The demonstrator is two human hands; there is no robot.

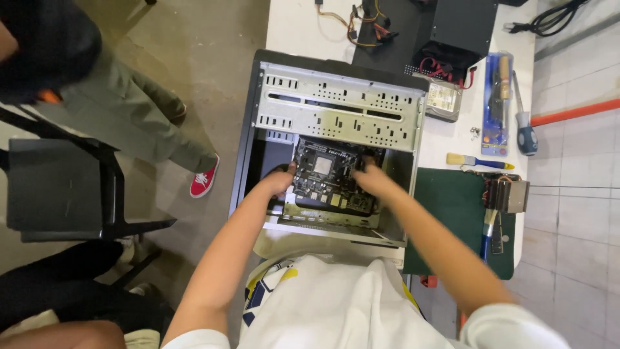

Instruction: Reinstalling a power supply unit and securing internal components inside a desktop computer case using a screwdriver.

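Both hands (pixel 279 181) (pixel 369 178) on motherboard (pixel 326 181) inside case (pixel 336 103)

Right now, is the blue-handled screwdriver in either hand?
No: the blue-handled screwdriver lies on the table right of the computer case, while the left hand and right hand grip the motherboard.

one head-worn camera looks steeply down, close over the open computer case (pixel 329 136) on the table (pixel 290 26).

We saw a brush (pixel 479 161) just above the green mat (pixel 452 213), a screwdriver (pixel 524 129) beyond it, and a hard drive (pixel 443 98) farther up.
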